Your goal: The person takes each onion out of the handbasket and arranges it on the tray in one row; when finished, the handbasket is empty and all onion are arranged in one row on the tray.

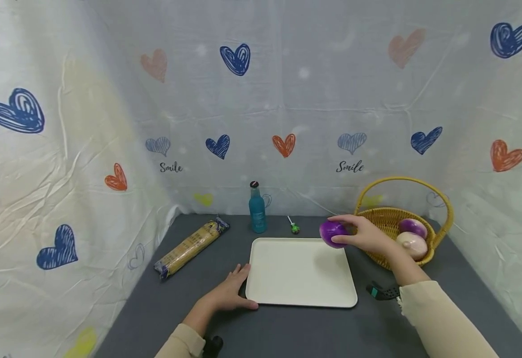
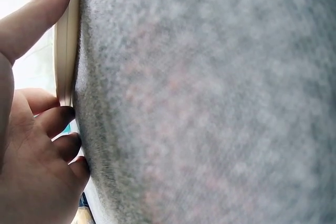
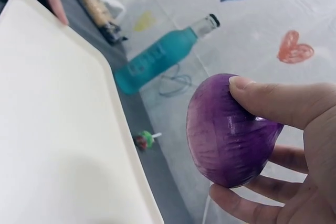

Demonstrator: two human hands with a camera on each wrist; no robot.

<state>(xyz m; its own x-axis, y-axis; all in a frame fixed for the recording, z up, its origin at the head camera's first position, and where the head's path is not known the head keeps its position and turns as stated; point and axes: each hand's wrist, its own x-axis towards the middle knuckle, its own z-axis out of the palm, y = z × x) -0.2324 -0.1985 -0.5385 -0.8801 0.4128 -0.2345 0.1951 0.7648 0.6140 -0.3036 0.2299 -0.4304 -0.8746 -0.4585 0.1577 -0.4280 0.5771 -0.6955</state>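
Observation:
My right hand (image 1: 364,233) pinches a purple onion (image 1: 332,233) between thumb and fingers, above the far right corner of a white rectangular tray (image 1: 297,278). The right wrist view shows the streaked, shiny skin of the onion (image 3: 226,129), with the thumb on one side and fingers beneath. My left hand (image 1: 227,293) rests at the tray's near left corner, fingers spread. Up close in the left wrist view, its thumb lies against the tray rim (image 2: 65,51) and its fingertips touch the edge and the grey cloth.
A yellow wicker basket (image 1: 384,219) at the right holds a purple onion (image 1: 413,227) and a pale one (image 1: 412,245). Behind the tray stand a blue bottle (image 1: 257,209) and a green-wrapped lollipop (image 1: 295,228). A long yellow packet (image 1: 189,248) lies at the left.

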